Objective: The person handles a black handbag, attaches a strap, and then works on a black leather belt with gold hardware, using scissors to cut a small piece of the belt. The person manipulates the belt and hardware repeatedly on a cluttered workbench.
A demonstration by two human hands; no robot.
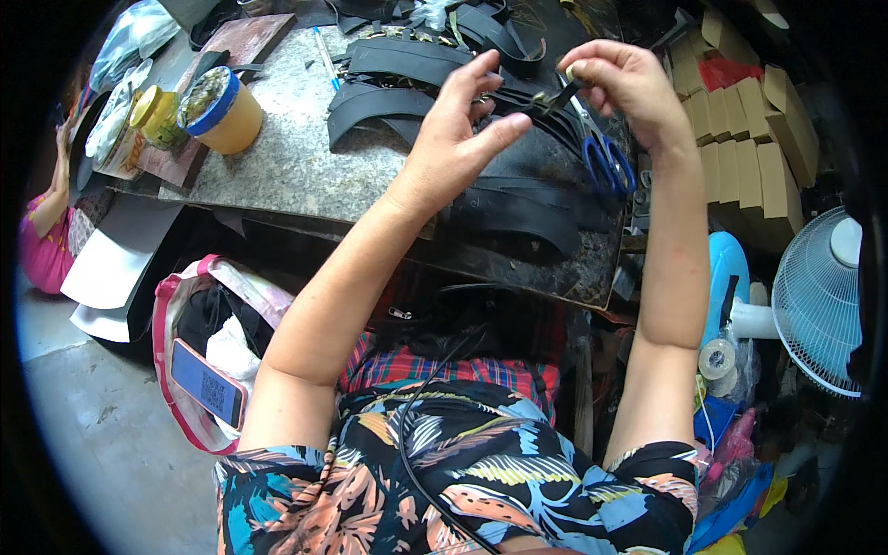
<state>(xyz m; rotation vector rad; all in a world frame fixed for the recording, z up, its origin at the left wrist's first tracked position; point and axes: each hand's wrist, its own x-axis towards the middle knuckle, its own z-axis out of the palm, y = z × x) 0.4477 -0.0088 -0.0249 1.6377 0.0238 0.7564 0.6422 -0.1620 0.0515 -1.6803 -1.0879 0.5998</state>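
My right hand is closed in a pinch on a short black strap above the worktable. At the strap's far end is a small blurred, pale, metal-like bit. Just left of it, my left hand is raised, its thumb and fingers apart and nothing plainly in them. Under both hands lie several black curved strips, in overlapping stacks. Below my right hand, scissors with blue handles rest at the right side of the table, their blades partly hidden by the hand.
On the table's left stand a blue-rimmed tub of paste and a yellow jar; a pen lies further back. Cardboard boxes and a fan are at right. A pink-edged bag with a phone hangs low left; another person sits beyond.
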